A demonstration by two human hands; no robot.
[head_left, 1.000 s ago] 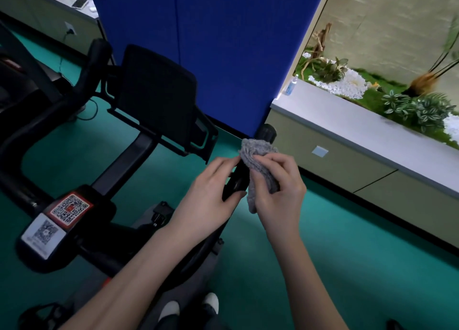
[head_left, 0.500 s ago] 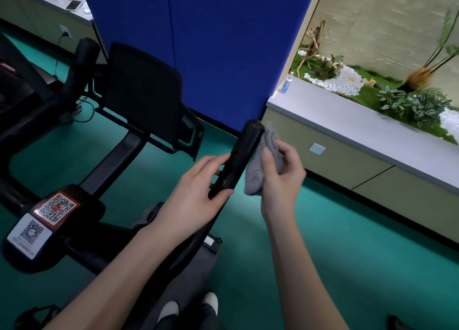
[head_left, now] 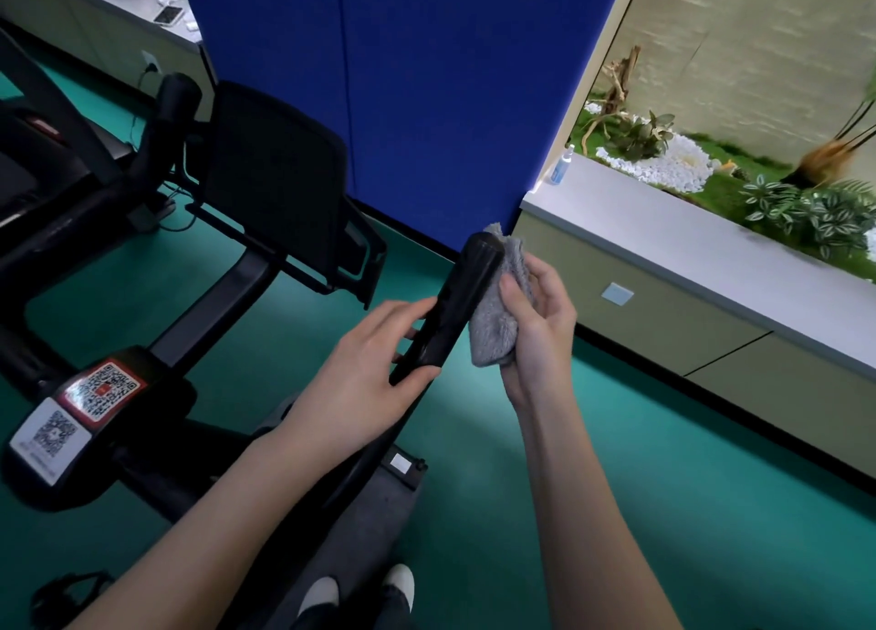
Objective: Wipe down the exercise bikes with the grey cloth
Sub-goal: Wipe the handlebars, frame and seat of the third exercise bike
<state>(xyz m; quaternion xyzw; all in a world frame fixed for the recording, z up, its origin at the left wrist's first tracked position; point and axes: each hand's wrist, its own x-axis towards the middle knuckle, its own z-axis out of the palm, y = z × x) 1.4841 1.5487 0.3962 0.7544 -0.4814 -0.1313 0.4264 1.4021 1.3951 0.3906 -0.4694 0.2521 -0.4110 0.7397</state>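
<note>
A black exercise bike [head_left: 142, 259] fills the left half of the view, with QR-code stickers on its frame. Its right handlebar grip [head_left: 455, 302] slants up toward the blue partition. My left hand [head_left: 365, 383] holds the lower part of that grip, thumb under it and fingers along its left side. My right hand [head_left: 535, 331] grips the fluffy grey cloth [head_left: 497, 316] and presses it against the grip's right side, near its top end. The black screen panel [head_left: 270, 174] stands behind the handlebars.
A blue partition [head_left: 426, 84] rises just behind the bike. A grey-topped low cabinet [head_left: 687, 259] runs along the right, carrying a small spray bottle [head_left: 561, 165] and a planter with plants and white pebbles. Teal floor lies below. Another machine sits at far left.
The cloth has come off the top of the grip, where it was draped, and now sits against the grip's right side. My left hand stays on the lower grip.
</note>
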